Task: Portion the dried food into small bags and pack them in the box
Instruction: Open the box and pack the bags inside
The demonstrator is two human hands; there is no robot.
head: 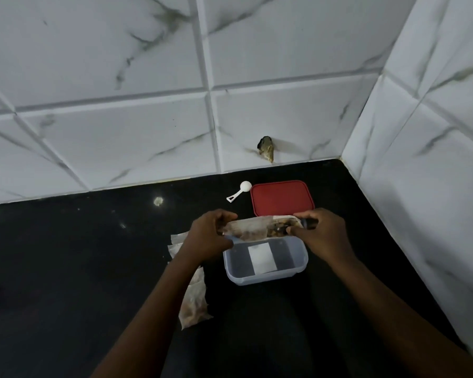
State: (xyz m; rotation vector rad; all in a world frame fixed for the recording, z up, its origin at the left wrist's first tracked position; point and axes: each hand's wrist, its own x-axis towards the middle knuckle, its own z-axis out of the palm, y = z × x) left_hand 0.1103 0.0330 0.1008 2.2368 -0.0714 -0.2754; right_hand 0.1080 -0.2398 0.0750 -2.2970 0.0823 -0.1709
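Note:
A small clear bag (254,227) with brown dried food in its right part is held flat over the far rim of a clear plastic box (265,276). My left hand (208,237) grips the bag's left end. My right hand (322,233) pinches its right end, where something dark also shows between the fingers. Inside the box lies a white slip on the bottom. More filled small bags (193,304) lie on the counter to the left of the box, partly under my left forearm.
The box's red lid (281,197) lies flat behind the box, with a white scoop (239,190) to its left. The black counter (79,268) meets marble-tiled walls at the back and on the right. A broken hole (266,148) shows in the back wall.

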